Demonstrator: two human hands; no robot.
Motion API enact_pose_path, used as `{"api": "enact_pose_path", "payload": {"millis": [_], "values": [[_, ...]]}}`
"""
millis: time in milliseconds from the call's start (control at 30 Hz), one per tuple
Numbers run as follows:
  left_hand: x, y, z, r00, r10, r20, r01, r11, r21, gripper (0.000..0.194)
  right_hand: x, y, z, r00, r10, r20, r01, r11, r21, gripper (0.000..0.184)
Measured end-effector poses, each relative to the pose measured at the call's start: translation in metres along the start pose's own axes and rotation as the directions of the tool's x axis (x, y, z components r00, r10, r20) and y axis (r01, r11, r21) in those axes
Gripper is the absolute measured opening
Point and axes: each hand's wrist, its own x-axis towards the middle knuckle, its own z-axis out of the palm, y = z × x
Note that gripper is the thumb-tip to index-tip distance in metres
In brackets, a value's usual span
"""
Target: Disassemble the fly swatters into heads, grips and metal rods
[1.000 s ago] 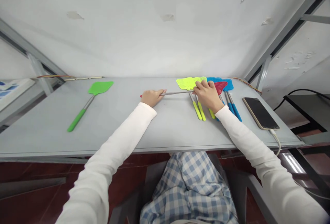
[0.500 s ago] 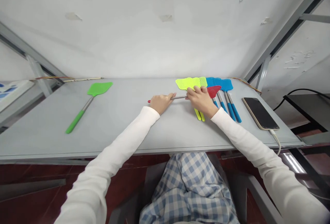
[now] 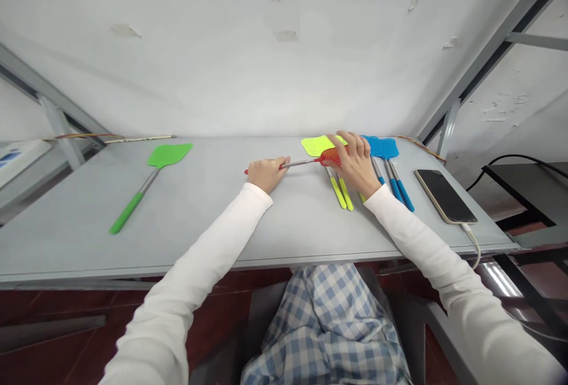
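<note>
My left hand (image 3: 265, 172) grips the red handle end of a red fly swatter (image 3: 329, 156) whose metal shaft runs rightward across the grey table (image 3: 213, 207). My right hand (image 3: 355, 162) holds the swatter's red mesh head, just above a row of yellow swatters (image 3: 316, 146). Blue swatters (image 3: 386, 148) lie side by side right of my right hand, handles pointing toward me. The red swatter's shaft looks short, only a small stretch showing between my hands.
A green fly swatter (image 3: 165, 156) lies alone at the table's left. A phone (image 3: 445, 196) with a cable plugged in rests at the right edge. A white wall stands behind the table, and metal frame bars rise at both sides.
The red swatter's head has moved left from beside the blue swatters to over the yellow ones, carried by my right hand. My left hand stayed near the handle end.
</note>
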Motion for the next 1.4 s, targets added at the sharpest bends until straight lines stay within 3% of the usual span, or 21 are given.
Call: {"api": "enact_pose_path", "payload": {"millis": [100,233,367,433,500,600,667,800,933,1200,1400], "values": [[0.001,-0.005,-0.002,0.999,-0.053,0.008,0.053,0.999,0.001,0.048,-0.002,0.010,0.006,0.991,0.122,-0.062,-0.116,0.989,0.091,0.052],[0.002,-0.008,-0.002,0.998,-0.061,0.002,0.061,0.998,0.019,0.047,-0.004,0.017,0.015,0.980,0.180,-0.082,-0.160,0.966,0.205,0.051],[0.001,-0.005,-0.004,0.999,-0.005,0.039,0.004,0.999,0.035,0.045,-0.005,0.010,0.014,0.978,0.198,-0.066,-0.186,0.971,0.152,0.047],[-0.001,-0.001,-0.005,0.998,0.022,0.053,-0.023,0.999,0.023,0.041,-0.006,0.002,0.013,0.988,0.146,-0.042,-0.142,0.986,0.086,0.044],[-0.004,0.003,-0.005,0.998,0.051,0.039,-0.050,0.999,-0.014,0.039,-0.006,-0.008,0.014,1.000,0.009,0.004,-0.009,0.999,0.051,0.040],[-0.010,0.010,-0.001,0.992,0.124,-0.022,-0.125,0.988,-0.089,0.042,-0.006,-0.018,0.017,0.977,-0.199,0.072,0.196,0.980,0.042,0.035],[-0.013,0.014,0.002,0.978,0.191,-0.081,-0.200,0.971,-0.130,0.041,-0.006,-0.020,0.019,0.964,-0.251,0.091,0.249,0.968,0.023,0.031],[-0.014,0.023,0.008,0.905,0.360,-0.226,-0.397,0.907,-0.145,0.034,-0.005,-0.016,0.017,0.959,-0.263,0.106,0.266,0.964,-0.011,0.032],[-0.013,0.033,0.013,0.815,0.518,-0.260,-0.553,0.829,-0.082,0.033,-0.006,-0.017,0.014,0.952,-0.278,0.124,0.281,0.960,-0.008,0.032],[-0.010,0.027,0.017,0.790,0.562,-0.244,-0.575,0.818,0.025,0.036,-0.011,-0.021,0.012,0.964,-0.252,0.088,0.255,0.967,-0.024,0.031],[-0.014,0.027,0.007,0.846,0.513,-0.146,-0.511,0.858,0.051,0.042,-0.011,-0.014,0.013,0.955,-0.286,0.083,0.286,0.958,0.019,0.028]]}}
